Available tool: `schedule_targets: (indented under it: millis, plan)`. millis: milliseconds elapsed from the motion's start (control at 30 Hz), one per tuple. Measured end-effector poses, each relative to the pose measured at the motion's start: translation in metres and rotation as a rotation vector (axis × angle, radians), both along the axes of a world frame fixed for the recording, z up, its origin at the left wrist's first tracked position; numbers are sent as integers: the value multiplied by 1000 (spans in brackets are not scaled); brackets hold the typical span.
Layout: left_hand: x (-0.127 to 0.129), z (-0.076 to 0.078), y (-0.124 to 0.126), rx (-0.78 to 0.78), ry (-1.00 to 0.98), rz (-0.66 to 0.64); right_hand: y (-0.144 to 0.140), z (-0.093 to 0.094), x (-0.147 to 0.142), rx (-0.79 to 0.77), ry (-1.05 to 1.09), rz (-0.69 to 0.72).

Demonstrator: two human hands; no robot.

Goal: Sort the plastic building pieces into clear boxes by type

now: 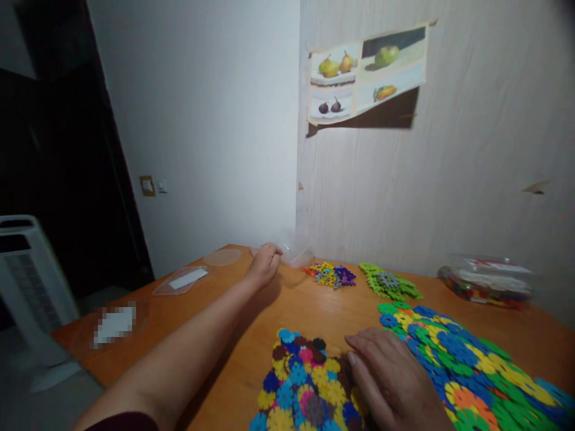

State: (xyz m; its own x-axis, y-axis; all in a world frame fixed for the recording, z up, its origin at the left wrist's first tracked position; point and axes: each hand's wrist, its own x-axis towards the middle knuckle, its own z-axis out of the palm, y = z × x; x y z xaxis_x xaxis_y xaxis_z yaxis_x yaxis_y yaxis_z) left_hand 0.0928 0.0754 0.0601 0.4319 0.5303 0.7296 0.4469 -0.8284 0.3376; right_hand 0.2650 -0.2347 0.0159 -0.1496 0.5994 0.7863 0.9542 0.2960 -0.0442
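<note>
The left hand [265,262] is stretched way out to the far end of the table [224,335], fingers curled onto the edge of a clear tub [294,251] that sits in the corner where the two walls meet. It's see-through and blurry, so I can't tell how firm the grip is, but the fingertips are on it. A round clear lid [223,257] lies just left of the hand.

The right hand [390,377] lies flat, fingers loosely spread and holding nothing, on the right edge of a disc mat [300,383] made of interlocked plastic flower pieces in blue, yellow, pink and brown. That mat is at the near edge of the table.

Right beside that hand is a bigger sheet [467,365] of the same pieces, mostly green, blue and yellow, running off the lower right. Further back there's a small mixed cluster [330,275] near the tub, and a green cluster [389,282] with a grey piece in it just to its right. A clear box [487,281] with more pieces stands by the right wall.

On the left side of the table lies a flat clear lid [182,280] with a white label. A fruit poster [366,75] hangs on the wall, and a white appliance [27,269] stands on the floor at left.
</note>
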Motion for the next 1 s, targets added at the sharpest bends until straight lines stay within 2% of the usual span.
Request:
schedule_targets:
  millis: [167, 267, 400, 533, 700, 900, 1000]
  plan:
    - [-46, -10, -38, -117, -106, 21, 0, -8, 2, -80, 47, -2]
    - [-65, -22, -55, -270, -202, 25, 1, -11, 5, -123, 81, -17]
    - [-85, -42, -70, -474, -258, -33, 4, -12, 12, -122, 65, -45]
    - [-101, -54, -78, -592, -284, -35, 7, -15, 20, -115, 37, -57]
    - [-105, -57, -85, -644, -340, -62, 9, -19, 26, -113, 21, -81]
    - [-94, -58, -83, -715, -613, -84, 9, -21, 27, -137, 20, -80]
    - [-95, -59, -83, -770, -589, -77, 10, -22, 28, -150, 26, -93]
